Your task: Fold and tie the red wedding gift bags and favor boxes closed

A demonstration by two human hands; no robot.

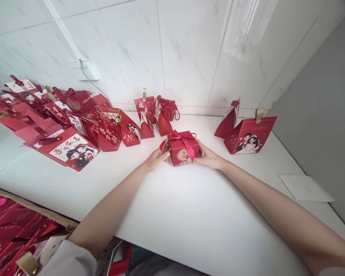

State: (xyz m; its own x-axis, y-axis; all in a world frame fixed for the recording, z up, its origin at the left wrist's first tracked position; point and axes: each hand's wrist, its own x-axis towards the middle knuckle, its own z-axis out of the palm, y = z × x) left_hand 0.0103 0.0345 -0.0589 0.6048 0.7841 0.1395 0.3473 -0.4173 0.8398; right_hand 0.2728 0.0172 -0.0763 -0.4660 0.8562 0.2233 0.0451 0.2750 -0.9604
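A red gift box (pixel 176 156) with a ribbon bow on top and a gold round emblem on its front is in the middle of the white table. My left hand (pixel 158 156) grips its left side, thumb toward the front. On the opposite side, my right hand (pixel 208 155) holds the box, its fingertips partly hidden behind it. Whether the box rests on the table or is slightly lifted, I cannot tell. Just behind it stand a narrow triangular red box (pixel 162 119) and another ribboned box (pixel 169 109).
Many red gift boxes (pixel 106 132) and bags (pixel 74 151) crowd the table's left. At right stand two handled boxes (pixel 251 136), near a white sheet (pixel 306 188). A carton of red packages (pixel 17 230) sits below left. A tiled wall (pixel 184 50) with a socket (pixel 87 71) borders the back.
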